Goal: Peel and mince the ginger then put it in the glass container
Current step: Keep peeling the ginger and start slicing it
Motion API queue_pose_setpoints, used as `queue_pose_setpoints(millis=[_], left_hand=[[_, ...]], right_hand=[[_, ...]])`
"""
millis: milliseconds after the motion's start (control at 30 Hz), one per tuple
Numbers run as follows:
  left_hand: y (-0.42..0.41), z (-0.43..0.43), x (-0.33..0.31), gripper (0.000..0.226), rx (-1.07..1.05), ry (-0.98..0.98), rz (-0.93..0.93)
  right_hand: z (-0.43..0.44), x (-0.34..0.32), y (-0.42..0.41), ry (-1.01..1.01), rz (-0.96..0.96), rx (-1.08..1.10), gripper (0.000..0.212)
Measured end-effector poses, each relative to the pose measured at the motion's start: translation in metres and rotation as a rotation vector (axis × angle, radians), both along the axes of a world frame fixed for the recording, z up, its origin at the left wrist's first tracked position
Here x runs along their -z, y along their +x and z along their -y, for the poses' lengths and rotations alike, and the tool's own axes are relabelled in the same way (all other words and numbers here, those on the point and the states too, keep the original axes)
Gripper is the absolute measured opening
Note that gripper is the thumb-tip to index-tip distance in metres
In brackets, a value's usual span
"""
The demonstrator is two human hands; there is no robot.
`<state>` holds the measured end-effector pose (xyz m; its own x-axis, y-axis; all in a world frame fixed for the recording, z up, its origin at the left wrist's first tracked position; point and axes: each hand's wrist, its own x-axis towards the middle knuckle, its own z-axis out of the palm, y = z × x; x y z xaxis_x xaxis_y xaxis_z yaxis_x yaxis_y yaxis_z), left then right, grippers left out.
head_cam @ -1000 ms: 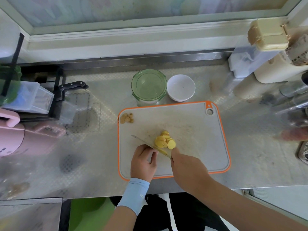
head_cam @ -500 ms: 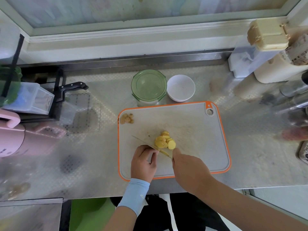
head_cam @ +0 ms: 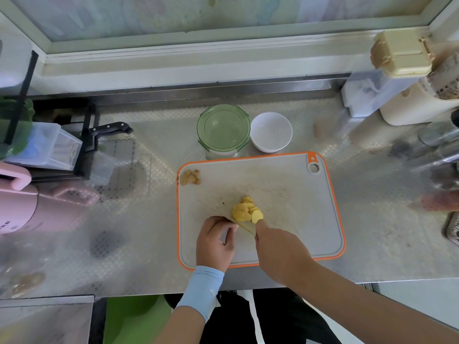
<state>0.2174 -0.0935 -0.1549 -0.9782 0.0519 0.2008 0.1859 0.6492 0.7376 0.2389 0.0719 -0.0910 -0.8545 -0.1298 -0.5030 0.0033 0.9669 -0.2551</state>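
Note:
A pile of yellow peeled ginger slices (head_cam: 246, 211) lies on the grey, orange-rimmed cutting board (head_cam: 285, 184). My right hand (head_cam: 278, 249) grips the knife (head_cam: 218, 213), whose thin blade slants left across the board just in front of the slices. My left hand (head_cam: 214, 240) sits on the near side of the blade with fingers curled down; a yellow sliver of ginger shows at its fingertips, the rest is hidden. The glass container (head_cam: 223, 131) with a green lid stands shut behind the board. Brown peel scraps (head_cam: 190, 177) lie at the board's far left corner.
A white bowl (head_cam: 270, 131) stands right of the container. A black-handled knife (head_cam: 109, 127) in a rack and a pink appliance (head_cam: 22, 204) are at the left. Jars and boxes (head_cam: 402, 78) crowd the right back. The counter edge runs just below the board.
Hardly anything differs; both hands stay at the blade, and the knife shifts only slightly beside the slices.

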Motion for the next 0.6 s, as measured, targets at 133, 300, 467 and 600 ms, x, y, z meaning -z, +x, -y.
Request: queue_pose_setpoints(millis=[133,300,467,600], left_hand=[[0.000,-0.001,0.000,0.020,-0.015,0.019,0.002],[-0.001,-0.001,-0.001,0.019,-0.013,0.026,0.006],[0.000,0.000,0.002,0.018,-0.017,0.015,0.011],[0.000,-0.001,0.002,0.017,0.009,0.000,0.009]], right_hand=[[0.008,0.003,-0.010,-0.043,0.029,0.015,0.026],[0.011,0.004,-0.013,-0.052,0.043,0.012,0.016],[0.016,0.008,-0.018,-0.030,0.075,0.015,0.019],[0.020,0.013,-0.025,0.008,0.102,-0.033,0.040]])
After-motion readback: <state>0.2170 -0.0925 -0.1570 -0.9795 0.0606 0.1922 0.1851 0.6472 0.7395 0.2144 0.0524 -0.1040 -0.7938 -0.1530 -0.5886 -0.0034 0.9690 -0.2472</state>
